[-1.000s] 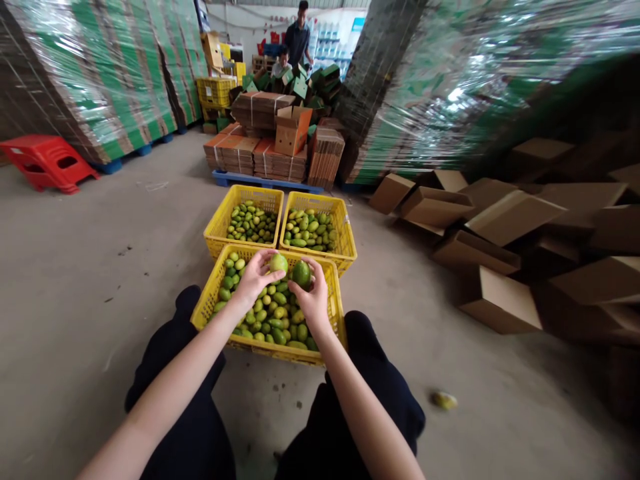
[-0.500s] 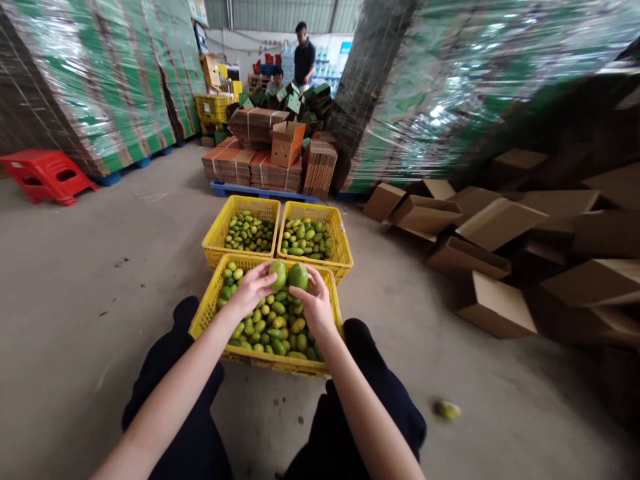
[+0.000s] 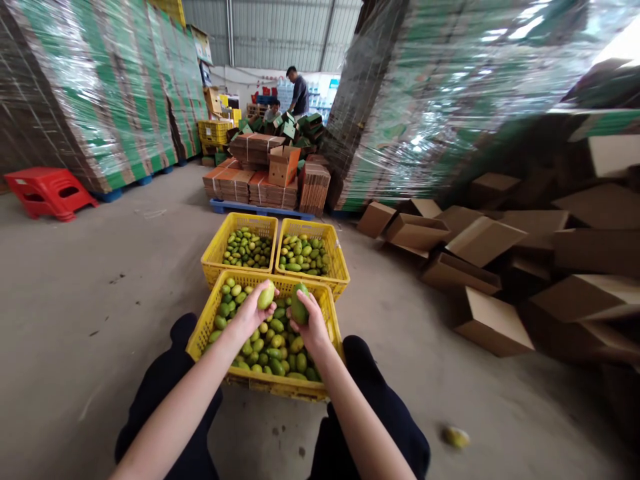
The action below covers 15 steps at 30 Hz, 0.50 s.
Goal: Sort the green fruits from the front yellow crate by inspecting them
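The left hand has its fingers curled around 1 yellow-green fruit, a narrow grip with the fruit's upper side exposed. The right hand is closed around 1 darker green fruit, which stands more upright in the fingers. The 2 held fruits are near each other, with a gap between them, over the far half of the near crate, close to the middle of its far edge.

That yellow crate is filled with loose fruit, green to yellowish, spread from its left edge to its near right corner. The person's 2 dark-clothed knees flank its near corners.

Just beyond its far edge stand 2 more yellow crates side by side: the far left crate and the far right crate, both with fruit inside.

On the floor, 1 blurred yellowish fruit lies apart, to the right of the near crate's near right corner. Open brown cartons lie heaped farther right. Behind the crates, a blue pallet carries strapped bundles of flattened cartons. A red stool stands at the left, and 2 people are in the background.
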### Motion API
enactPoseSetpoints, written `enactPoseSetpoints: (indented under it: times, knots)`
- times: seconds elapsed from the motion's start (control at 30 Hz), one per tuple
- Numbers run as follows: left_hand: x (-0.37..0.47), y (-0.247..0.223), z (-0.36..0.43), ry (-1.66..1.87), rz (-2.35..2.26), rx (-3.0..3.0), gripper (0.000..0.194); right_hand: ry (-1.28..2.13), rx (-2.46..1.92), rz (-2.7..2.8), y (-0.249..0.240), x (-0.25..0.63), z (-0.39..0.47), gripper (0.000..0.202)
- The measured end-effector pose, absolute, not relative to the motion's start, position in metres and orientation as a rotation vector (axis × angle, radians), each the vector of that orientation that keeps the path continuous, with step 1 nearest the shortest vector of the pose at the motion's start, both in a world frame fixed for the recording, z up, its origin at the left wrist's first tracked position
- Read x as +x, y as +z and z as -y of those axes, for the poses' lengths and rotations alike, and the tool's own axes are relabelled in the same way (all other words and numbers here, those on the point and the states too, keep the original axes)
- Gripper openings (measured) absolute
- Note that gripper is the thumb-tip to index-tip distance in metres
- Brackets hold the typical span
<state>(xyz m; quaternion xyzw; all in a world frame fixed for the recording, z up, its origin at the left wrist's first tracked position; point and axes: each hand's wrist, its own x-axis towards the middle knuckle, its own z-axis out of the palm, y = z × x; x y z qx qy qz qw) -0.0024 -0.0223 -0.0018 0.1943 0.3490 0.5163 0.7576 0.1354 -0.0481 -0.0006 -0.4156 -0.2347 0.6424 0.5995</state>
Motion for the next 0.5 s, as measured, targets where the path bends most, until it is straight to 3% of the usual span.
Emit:
enactPoseSetpoints:
  times: [0.3, 0.5]
  knots:
    - [-0.0034, 0.0017, 0.0155, 1.11, -0.723, 0.198, 0.034, 1.527, -1.01, 0.399, -0.0091, 0.1326, 0.0392, 0.032]
    - [-0.0032, -0.0025, 0.0142, 1.043, -0.805, 0.105, 0.022, 1.525, -0.961, 0.492, -0.0098, 0.1354, 0.0413, 0.035]
